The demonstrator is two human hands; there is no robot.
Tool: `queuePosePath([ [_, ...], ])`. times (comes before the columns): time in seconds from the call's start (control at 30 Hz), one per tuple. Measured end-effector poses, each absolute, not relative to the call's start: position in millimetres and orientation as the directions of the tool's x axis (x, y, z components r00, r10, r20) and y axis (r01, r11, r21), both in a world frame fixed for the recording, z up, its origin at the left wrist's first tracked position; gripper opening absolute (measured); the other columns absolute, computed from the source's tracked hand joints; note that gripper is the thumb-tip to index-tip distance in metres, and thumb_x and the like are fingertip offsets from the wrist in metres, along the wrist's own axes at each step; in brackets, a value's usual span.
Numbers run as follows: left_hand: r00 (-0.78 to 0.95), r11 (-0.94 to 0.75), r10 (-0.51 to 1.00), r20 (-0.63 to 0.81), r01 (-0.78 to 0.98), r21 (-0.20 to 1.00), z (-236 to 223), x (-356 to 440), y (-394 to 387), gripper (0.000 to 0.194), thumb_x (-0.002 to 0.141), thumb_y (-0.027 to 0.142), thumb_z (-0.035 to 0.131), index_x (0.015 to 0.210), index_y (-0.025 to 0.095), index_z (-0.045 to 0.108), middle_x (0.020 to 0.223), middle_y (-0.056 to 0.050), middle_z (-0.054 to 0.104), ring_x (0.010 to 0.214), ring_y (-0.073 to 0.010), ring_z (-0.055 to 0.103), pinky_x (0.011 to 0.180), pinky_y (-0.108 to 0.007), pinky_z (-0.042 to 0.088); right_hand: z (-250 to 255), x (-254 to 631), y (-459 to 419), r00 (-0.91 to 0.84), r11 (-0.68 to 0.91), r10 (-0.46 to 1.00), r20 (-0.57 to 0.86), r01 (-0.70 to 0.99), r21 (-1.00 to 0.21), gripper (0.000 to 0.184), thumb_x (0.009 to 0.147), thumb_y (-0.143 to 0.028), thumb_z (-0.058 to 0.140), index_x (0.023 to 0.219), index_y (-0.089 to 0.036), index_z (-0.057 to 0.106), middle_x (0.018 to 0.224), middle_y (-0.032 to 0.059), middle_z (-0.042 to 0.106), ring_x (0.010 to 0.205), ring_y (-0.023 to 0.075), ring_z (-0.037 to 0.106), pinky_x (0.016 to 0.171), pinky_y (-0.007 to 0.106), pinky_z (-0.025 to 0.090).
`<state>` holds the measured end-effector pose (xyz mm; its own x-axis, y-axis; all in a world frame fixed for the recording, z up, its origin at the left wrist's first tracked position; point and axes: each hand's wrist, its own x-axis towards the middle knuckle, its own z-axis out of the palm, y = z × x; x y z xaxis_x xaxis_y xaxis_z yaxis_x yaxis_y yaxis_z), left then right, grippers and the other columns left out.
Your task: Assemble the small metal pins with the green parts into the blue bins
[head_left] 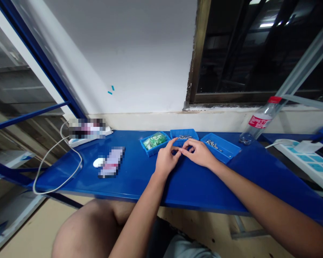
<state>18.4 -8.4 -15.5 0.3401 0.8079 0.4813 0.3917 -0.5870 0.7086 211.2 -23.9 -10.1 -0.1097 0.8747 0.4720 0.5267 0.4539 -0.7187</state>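
Left hand [167,157]: grip was half curled; couldn't tell its hold.
Right hand [197,152]: grip was nearly closed beside left's; hold unclear.
Metal parts [185,137]: sat in middle tray [183,132], just beyond hands.

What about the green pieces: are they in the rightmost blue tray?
No, the green pieces lie in the leftmost blue tray, while the rightmost tray holds small metal parts.

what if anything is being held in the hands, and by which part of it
It cannot be told: the left hand and right hand come together at the fingertips, but anything between them is too small to make out.
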Motion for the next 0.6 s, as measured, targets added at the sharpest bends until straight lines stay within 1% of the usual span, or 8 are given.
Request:
queuePosePath([
  [0.17,0.391,-0.624,0.777,0.493,0.387,0.679,-18.0,18.9,-7.6,0.059,0.092,0.021,0.068,0.149,0.028,0.052,0.111,-0.002,0.081,0.103,-0.0230,0.077,0.094,-0.034,0.058,-15.2,211.5,-21.0,-0.079,0.426,0.890,0.449,0.495,-0.757,0.014,0.089,-0.034,0.068,0.079,-0.024,0.072,0.085,0.0038,0.072,0.075,0.0213,0.068,0.068,0.034,0.057],
  [0.23,0.399,-0.633,0.770,0.498,0.385,0.671,-17.0,19.8,-8.2,0.058,0.092,0.020,0.067,0.147,0.027,0.053,0.110,-0.002,0.081,0.103,-0.0226,0.077,0.095,-0.034,0.058,-15.6,210.9,-20.9,-0.071,0.414,0.897,0.436,0.480,-0.774,0.014,0.087,-0.033,0.068,0.078,-0.024,0.071,0.085,0.0035,0.072,0.073,0.0207,0.067,0.066,0.033,0.056],
  [0.3,0.388,-0.639,0.766,0.513,0.367,0.676,-14.9,20.9,-9.2,0.057,0.091,0.018,0.066,0.145,0.026,0.053,0.107,-0.002,0.081,0.101,-0.0212,0.076,0.094,-0.034,0.057,-15.2,210.1,-21.0,-0.069,0.393,0.912,0.404,0.427,-0.814,0.014,0.088,-0.035,0.069,0.080,-0.024,0.071,0.086,0.0034,0.073,0.073,0.0200,0.067,0.066,0.033,0.056],
  [0.37,0.350,-0.630,0.774,0.528,0.332,0.702,-12.4,21.9,-9.9,0.055,0.090,0.017,0.065,0.143,0.023,0.053,0.103,-0.002,0.080,0.098,-0.0193,0.075,0.093,-0.032,0.056,-14.3,209.1,-21.3,-0.076,0.364,0.930,0.360,0.332,-0.870,0.018,0.089,-0.040,0.068,0.084,-0.023,0.071,0.086,0.0029,0.073,0.072,0.0188,0.067,0.066,0.032,0.057],
  [0.47,0.260,-0.570,0.818,0.513,0.243,0.785,-10.0,22.8,-9.5,0.050,0.092,0.020,0.064,0.141,0.021,0.052,0.100,-0.003,0.078,0.089,-0.0162,0.073,0.088,-0.029,0.056,-13.0,207.5,-21.7,-0.104,0.335,0.942,0.320,0.215,-0.917,0.027,0.092,-0.049,0.067,0.088,-0.022,0.071,0.083,0.0018,0.071,0.068,0.0165,0.065,0.064,0.030,0.058],
  [0.6,0.193,-0.475,0.872,0.450,0.113,0.872,-10.7,22.4,-6.3,0.050,0.095,0.031,0.067,0.142,0.020,0.051,0.103,-0.006,0.078,0.087,-0.0159,0.074,0.084,-0.028,0.056,-14.7,205.3,-21.9,-0.188,0.311,0.942,0.278,0.181,-0.933,0.032,0.091,-0.053,0.068,0.093,-0.021,0.074,0.083,0.0013,0.070,0.062,0.0145,0.064,0.060,0.029,0.056],
])
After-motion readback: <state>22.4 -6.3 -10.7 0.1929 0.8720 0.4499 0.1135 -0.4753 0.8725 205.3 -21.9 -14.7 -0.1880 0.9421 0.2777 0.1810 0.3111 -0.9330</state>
